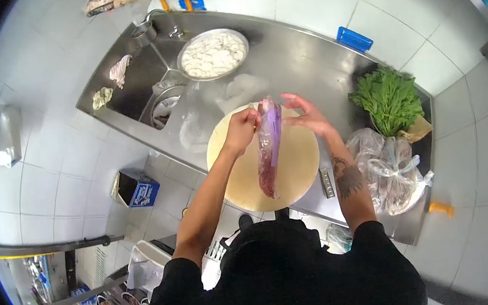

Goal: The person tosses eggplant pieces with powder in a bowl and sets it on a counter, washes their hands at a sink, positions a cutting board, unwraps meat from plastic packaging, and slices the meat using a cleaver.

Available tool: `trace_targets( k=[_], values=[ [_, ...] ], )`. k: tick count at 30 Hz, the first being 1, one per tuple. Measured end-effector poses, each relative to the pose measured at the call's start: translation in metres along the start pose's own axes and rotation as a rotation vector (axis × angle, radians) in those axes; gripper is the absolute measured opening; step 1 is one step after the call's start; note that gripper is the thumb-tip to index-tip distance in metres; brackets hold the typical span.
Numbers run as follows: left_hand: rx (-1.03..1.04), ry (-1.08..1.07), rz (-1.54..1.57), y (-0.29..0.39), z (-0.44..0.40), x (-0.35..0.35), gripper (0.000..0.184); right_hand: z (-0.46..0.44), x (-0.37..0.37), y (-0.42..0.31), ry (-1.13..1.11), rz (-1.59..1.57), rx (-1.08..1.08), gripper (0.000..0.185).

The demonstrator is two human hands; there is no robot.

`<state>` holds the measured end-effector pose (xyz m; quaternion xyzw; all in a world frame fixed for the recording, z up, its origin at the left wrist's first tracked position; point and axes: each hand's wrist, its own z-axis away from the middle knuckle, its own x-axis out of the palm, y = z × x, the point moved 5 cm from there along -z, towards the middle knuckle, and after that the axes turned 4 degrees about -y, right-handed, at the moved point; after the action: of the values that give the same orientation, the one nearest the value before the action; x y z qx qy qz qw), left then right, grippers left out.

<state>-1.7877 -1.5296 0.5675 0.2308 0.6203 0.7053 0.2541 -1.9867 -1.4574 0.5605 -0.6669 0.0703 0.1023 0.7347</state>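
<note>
A long clear plastic packet of red meat (267,160) with a purple label hangs over a round, pale cutting board (231,172). My left hand (242,130) is closed, its fingers pinching the packet's upper end from the left. On the packet's other side is my right hand (309,115), open, with thumb and fingers apart close to the label; I cannot tell whether the thumb touches it. A flat, narrow metal object (327,183) lies on the steel counter right of the board.
On the steel counter (300,60) stand a bowl of white pieces (213,54), leafy greens (388,99) and tied plastic bags (394,173). A sink (122,100) with a running tap is at left. Below it sits a blue box (140,191). A blue tray (354,39) rests by the wall.
</note>
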Motion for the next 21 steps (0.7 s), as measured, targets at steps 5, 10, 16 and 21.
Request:
trace_targets(
  k=[5,10,16,21],
  values=[
    [-0.066,-0.082,-0.058,-0.007,-0.008,-0.010,0.021,-0.036,0.025,0.009,-0.130,-0.006,-0.176,0.076],
    [0.374,0.103,-0.634,-0.032,-0.024,-0.028,0.017,-0.070,0.029,0.030,-0.245,0.026,-0.105,0.073],
    [0.165,-0.117,-0.342,-0.009,-0.009,-0.011,0.044,-0.065,0.048,0.064,-0.086,0.099,-0.057,0.064],
    [0.095,-0.003,-0.812,-0.039,-0.041,-0.028,0.045,-0.050,0.050,0.074,0.134,0.156,-0.046,0.063]
  ],
)
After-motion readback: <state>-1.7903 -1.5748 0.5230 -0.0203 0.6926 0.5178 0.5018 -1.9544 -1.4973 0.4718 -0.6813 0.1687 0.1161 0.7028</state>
